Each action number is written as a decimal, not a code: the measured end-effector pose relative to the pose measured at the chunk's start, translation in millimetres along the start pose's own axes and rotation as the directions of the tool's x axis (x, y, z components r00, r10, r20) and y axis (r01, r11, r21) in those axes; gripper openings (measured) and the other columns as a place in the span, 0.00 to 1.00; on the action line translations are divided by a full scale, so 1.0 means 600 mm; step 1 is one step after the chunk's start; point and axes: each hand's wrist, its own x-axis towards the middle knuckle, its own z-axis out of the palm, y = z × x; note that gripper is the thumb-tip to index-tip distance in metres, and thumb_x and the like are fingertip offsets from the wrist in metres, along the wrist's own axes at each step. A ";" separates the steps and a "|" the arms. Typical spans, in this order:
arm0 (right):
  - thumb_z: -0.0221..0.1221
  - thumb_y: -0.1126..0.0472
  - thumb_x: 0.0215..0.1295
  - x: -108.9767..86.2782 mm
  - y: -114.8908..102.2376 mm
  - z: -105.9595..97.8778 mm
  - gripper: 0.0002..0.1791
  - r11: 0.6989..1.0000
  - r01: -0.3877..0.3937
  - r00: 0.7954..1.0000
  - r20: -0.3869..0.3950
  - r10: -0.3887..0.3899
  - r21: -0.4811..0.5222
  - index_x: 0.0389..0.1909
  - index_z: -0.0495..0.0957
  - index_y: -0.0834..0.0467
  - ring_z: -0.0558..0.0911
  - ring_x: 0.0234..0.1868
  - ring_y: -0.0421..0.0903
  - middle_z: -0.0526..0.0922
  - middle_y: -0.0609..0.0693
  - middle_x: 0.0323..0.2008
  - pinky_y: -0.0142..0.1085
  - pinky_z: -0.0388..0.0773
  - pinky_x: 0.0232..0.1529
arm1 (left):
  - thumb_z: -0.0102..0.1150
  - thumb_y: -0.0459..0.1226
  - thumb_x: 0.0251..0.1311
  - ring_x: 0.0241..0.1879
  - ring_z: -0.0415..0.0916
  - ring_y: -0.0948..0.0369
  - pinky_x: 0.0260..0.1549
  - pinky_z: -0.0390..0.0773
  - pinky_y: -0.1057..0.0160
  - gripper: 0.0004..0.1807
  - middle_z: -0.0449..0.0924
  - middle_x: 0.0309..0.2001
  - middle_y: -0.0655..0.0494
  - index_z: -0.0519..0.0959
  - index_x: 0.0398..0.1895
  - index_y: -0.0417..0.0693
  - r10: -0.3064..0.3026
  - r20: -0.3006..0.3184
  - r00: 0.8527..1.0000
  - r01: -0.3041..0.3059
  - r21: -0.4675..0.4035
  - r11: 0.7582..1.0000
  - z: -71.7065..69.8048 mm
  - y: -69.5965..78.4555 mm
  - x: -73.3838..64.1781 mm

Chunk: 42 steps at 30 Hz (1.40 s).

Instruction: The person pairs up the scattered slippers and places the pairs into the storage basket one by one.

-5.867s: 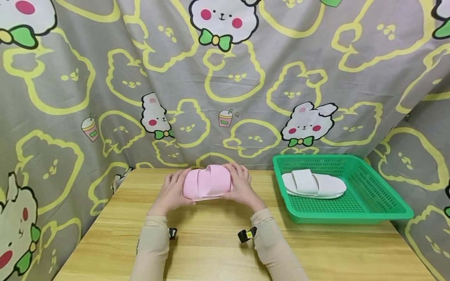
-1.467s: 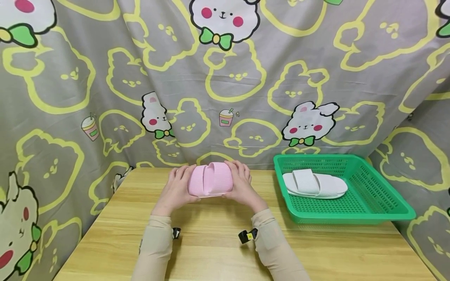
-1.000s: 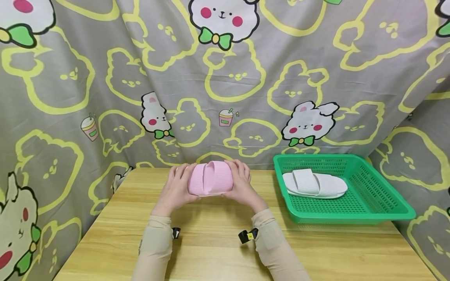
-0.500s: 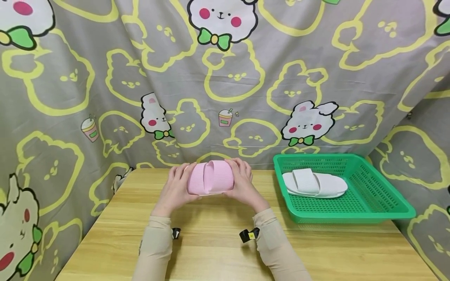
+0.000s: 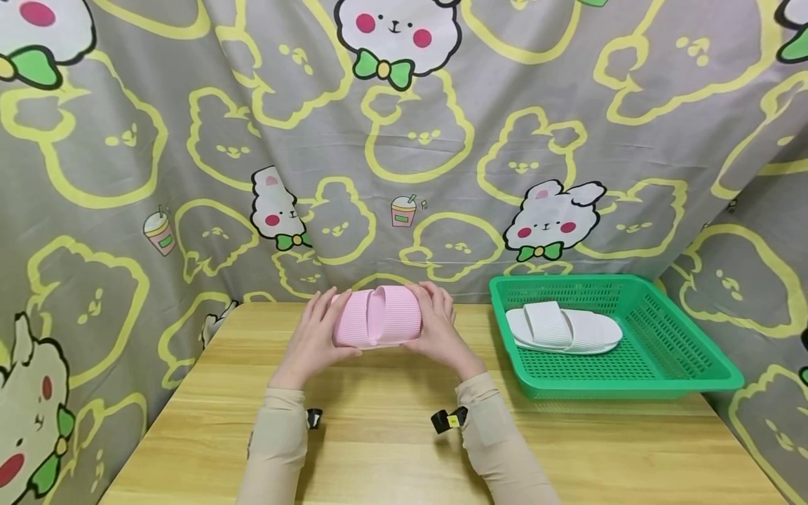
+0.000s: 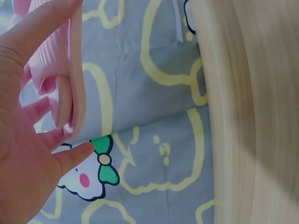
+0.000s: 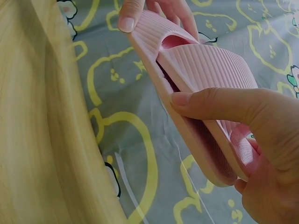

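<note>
A pair of pink ribbed slide slippers (image 5: pixel 400 315), fitted one into the other with soles stacked, is held up over the far side of the table in the head view. My left hand (image 5: pixel 313 344) grips its left end, thumb along the near side and fingers behind. My right hand (image 5: pixel 442 333) grips the opposite end. In the right wrist view the thumb (image 7: pixel 215 105) presses across the edge of the slippers (image 7: pixel 205 65), and two sole layers show. The left wrist view shows one end of the slippers (image 6: pixel 56 70) between thumb and fingers.
A green perforated plastic basket (image 5: pixel 606 388) stands at the table's right, with white ribbed slippers (image 5: pixel 593 331) lying in its left part. The wooden table (image 5: pixel 379 449) ends at a patterned grey curtain (image 5: pixel 442 161) behind.
Compared with the oldest frame, both hands and the pink slippers are slightly higher and a little to the right. Over the last second they have barely moved. The basket stays put.
</note>
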 end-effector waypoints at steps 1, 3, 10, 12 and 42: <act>0.81 0.62 0.31 0.000 0.000 0.000 0.61 1.000 -0.003 1.000 0.002 0.003 -0.003 0.70 0.58 0.45 0.47 0.70 0.58 0.55 0.55 0.69 0.57 0.50 0.67 | 0.82 0.53 0.32 0.74 0.47 0.39 0.68 0.58 0.36 0.62 0.54 0.74 0.46 0.55 0.75 0.64 -0.001 -0.001 1.000 0.001 -0.005 1.000 -0.001 -0.001 0.000; 0.81 0.60 0.31 0.001 0.001 0.000 0.61 1.000 -0.006 1.000 0.004 0.006 -0.010 0.70 0.58 0.45 0.46 0.71 0.57 0.55 0.55 0.69 0.56 0.50 0.67 | 0.82 0.53 0.32 0.74 0.48 0.39 0.67 0.58 0.34 0.62 0.55 0.74 0.45 0.56 0.74 0.64 -0.003 -0.007 1.000 0.003 -0.017 1.000 -0.004 -0.001 0.000; 0.82 0.60 0.31 0.001 0.002 -0.001 0.60 1.000 -0.007 1.000 -0.006 0.007 0.009 0.70 0.59 0.46 0.46 0.71 0.59 0.54 0.56 0.69 0.57 0.49 0.67 | 0.82 0.54 0.31 0.72 0.54 0.39 0.65 0.59 0.33 0.61 0.57 0.73 0.43 0.58 0.74 0.61 -0.010 -0.035 0.999 0.008 -0.036 0.999 -0.015 -0.004 -0.003; 0.82 0.61 0.31 0.000 0.003 -0.001 0.60 1.000 -0.006 1.000 -0.010 0.006 0.020 0.70 0.59 0.47 0.46 0.71 0.59 0.55 0.56 0.69 0.57 0.49 0.67 | 0.81 0.54 0.32 0.72 0.55 0.40 0.66 0.59 0.34 0.61 0.57 0.73 0.44 0.58 0.74 0.61 -0.011 -0.039 0.999 0.009 -0.038 0.999 -0.017 -0.005 -0.004; 0.81 0.62 0.29 0.002 0.016 -0.021 0.61 1.000 -0.015 0.998 -0.065 0.015 -0.009 0.70 0.59 0.46 0.48 0.69 0.60 0.55 0.57 0.68 0.58 0.50 0.65 | 0.77 0.56 0.40 0.69 0.62 0.44 0.65 0.62 0.36 0.57 0.63 0.71 0.47 0.56 0.75 0.63 -0.065 -0.059 0.996 0.060 -0.086 0.995 -0.052 -0.031 -0.016</act>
